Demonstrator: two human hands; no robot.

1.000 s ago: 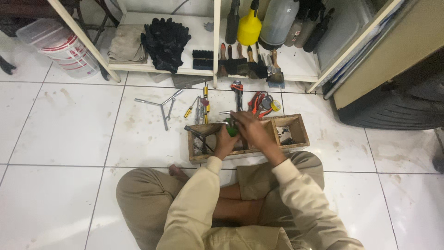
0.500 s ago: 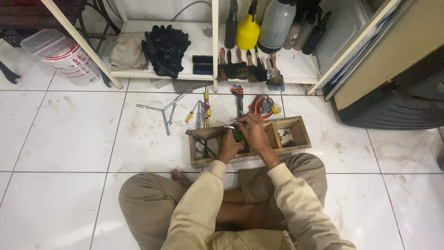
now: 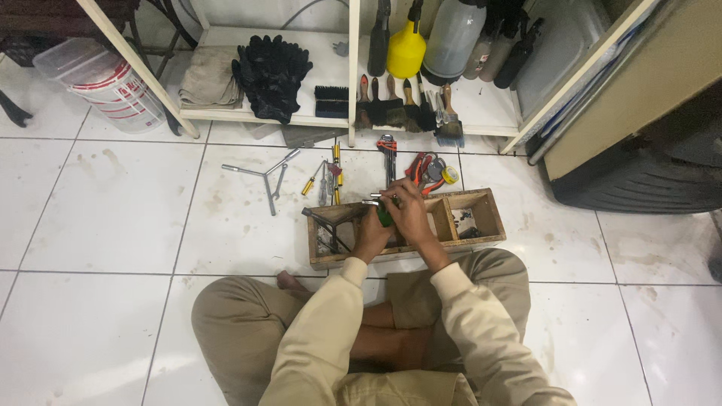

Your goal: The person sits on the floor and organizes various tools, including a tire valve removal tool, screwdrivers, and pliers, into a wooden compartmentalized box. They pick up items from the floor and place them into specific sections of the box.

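I sit cross-legged on a white tiled floor behind a long wooden tool tray [image 3: 481, 242] with compartments. My left hand [image 3: 370, 237] and my right hand [image 3: 410, 213] meet over the tray's middle and together grip a green-handled tool [image 3: 383, 216] with metal tips sticking out to the left. A dark metal tool [image 3: 325, 219] leans out of the tray's left compartment. Small dark parts lie in the right compartment [image 3: 466, 223].
Beyond the tray lie a cross wrench [image 3: 265, 177], screwdrivers [image 3: 328, 179], a red wrench [image 3: 388, 154], red pliers [image 3: 421, 167] and a tape measure [image 3: 450, 174]. A low white shelf [image 3: 331, 120] holds black gloves, brushes and spray bottles. Stacked plastic tubs [image 3: 113, 86] stand far left, a tyre [image 3: 647, 177] to the right.
Both hands stay together on the green-handled tool over the tray, shifting only slightly. The view has tilted a little.
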